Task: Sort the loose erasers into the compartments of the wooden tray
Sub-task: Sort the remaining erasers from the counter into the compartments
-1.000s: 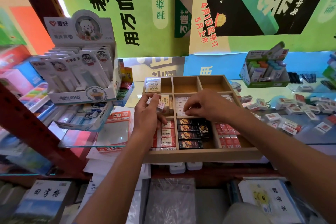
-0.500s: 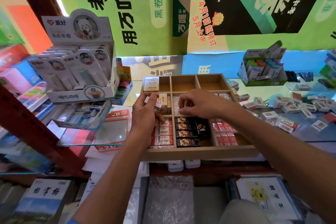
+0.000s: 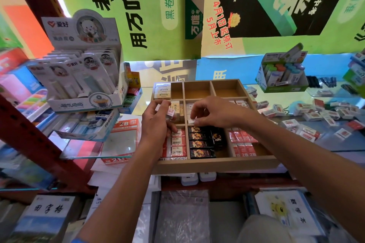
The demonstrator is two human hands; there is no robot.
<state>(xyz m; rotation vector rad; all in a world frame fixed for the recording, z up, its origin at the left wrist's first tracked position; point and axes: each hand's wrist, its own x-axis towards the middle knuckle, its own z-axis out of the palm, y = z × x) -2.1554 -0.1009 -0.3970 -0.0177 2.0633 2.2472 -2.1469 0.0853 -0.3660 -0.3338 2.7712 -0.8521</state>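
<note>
Erasers (image 3: 167, 109), small and wrapped, are gripped in the left hand (image 3: 158, 122) over the wooden tray (image 3: 215, 164); another (image 3: 191, 121) is pinched into the middle compartment by the right hand (image 3: 215, 112). Light, stiff blocks, probably best taken by the long sides.

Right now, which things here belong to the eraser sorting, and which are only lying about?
Part of the job:
- wooden tray
- loose erasers on the glass counter at the right
- small erasers held in the left hand
- white eraser pinched by the right hand

Lying about:
- panda display box
- green box of correction tapes
- notebooks
- wall posters
</note>
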